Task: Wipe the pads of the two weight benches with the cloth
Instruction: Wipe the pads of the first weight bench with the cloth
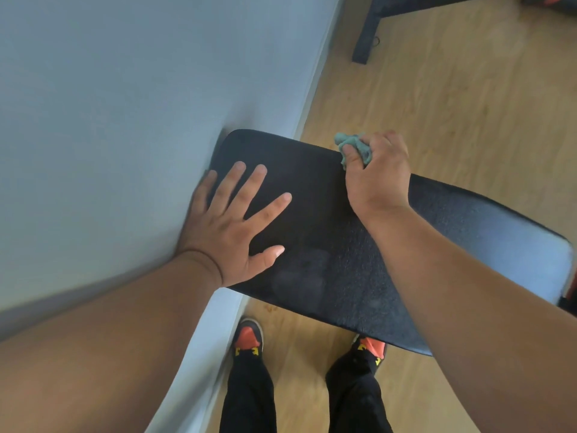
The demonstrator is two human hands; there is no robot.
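A black textured bench pad (pixel 327 245) runs from the wall at the left to the right edge of the view. My left hand (pixel 237 226) lies flat on its left end with the fingers spread. My right hand (pixel 377 173) grips a bunched green cloth (pixel 352 145) at the pad's far edge, with the cloth sticking out past the fingers. A duller, smeared patch shows on the pad near its front middle.
A pale grey wall (pixel 125 120) with a white skirting board stands close on the left, touching the pad's end. The floor is light wood (pixel 468 104). A black frame leg (pixel 368 29) of other equipment stands at the top. My feet (pixel 249 339) are under the pad's front edge.
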